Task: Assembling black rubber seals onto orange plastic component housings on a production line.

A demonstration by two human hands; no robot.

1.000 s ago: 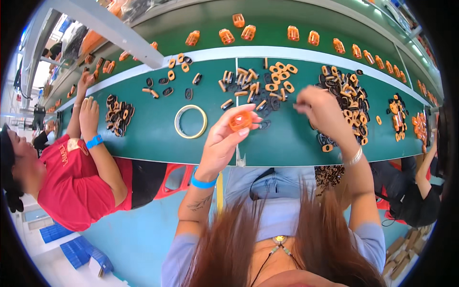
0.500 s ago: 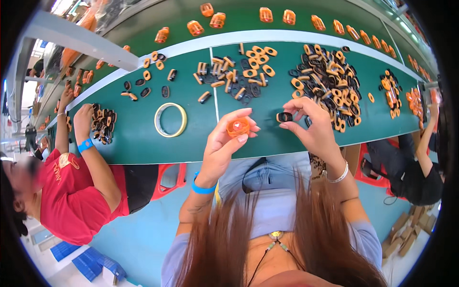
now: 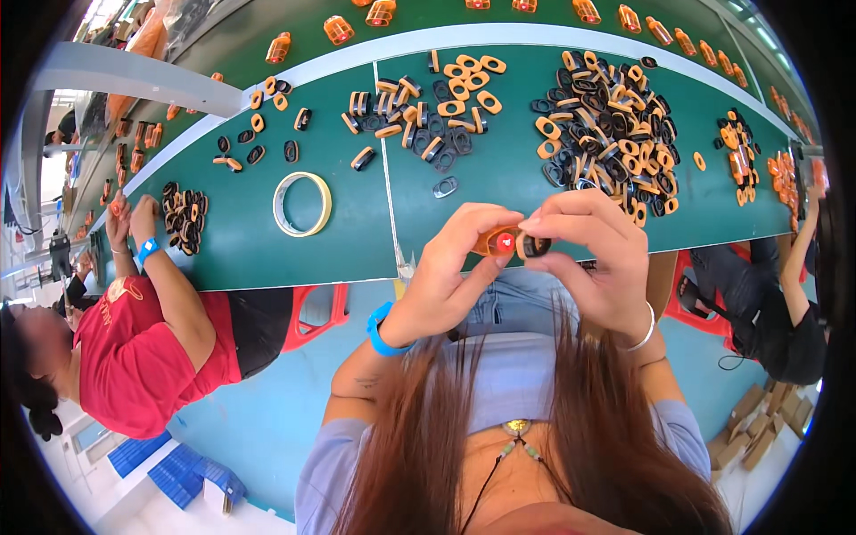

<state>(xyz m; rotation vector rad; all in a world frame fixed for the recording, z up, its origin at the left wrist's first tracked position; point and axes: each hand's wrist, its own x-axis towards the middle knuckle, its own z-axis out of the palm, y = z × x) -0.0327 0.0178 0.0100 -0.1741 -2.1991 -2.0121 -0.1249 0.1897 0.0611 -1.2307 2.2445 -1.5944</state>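
left hand (image 3: 456,269) grips orange piece (image 3: 489,242), partly hidden | right hand (image 3: 599,250) pinches black-tan ring (image 3: 536,246)

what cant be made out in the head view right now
All in the head view:
- orange piece: its left part, hidden by the left hand
- black-and-tan ring: partly covered by the right hand
- big pile of rings: lower ones, buried under others
- orange piece at top: cut off by the upper edge
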